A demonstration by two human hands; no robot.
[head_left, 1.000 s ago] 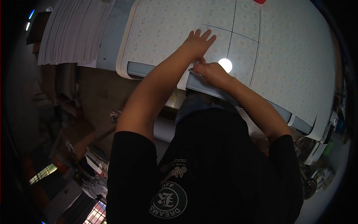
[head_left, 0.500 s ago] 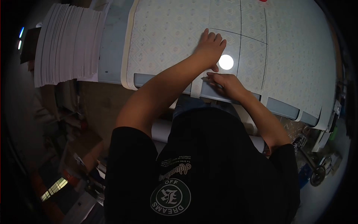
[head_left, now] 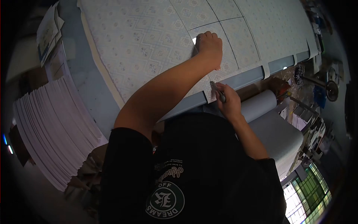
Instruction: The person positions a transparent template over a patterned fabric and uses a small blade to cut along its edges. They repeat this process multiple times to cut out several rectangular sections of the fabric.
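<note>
A pale patterned sheet (head_left: pixel 149 48) covers the table, with dark lines drawn across it. On it rests my left hand (head_left: pixel 210 46), fingers curled under and closed, fingertips hidden; I cannot tell what is in them. A bright white spot shows beside those fingers. Nearer the table edge, my right hand (head_left: pixel 230 101) is closed around a grey utility knife (head_left: pixel 218 92). The knife's tip points away from me, at the sheet close to the edge. A narrow flap (head_left: pixel 211 96) of the sheet hangs over the edge beside the knife.
A tall stack of white sheets (head_left: pixel 56 127) stands at the left, with loose papers (head_left: pixel 50 33) above it. Below the table's grey edge (head_left: pixel 246 76) lies a large grey roll (head_left: pixel 264 106). A round metal piece on a rod (head_left: pixel 331 90) stands at the far right.
The view has turned and shifted, so the stack sits lower and the roll shows more. My left hand's spread fingers have curled in. The utility knife shows more clearly in my right hand.
</note>
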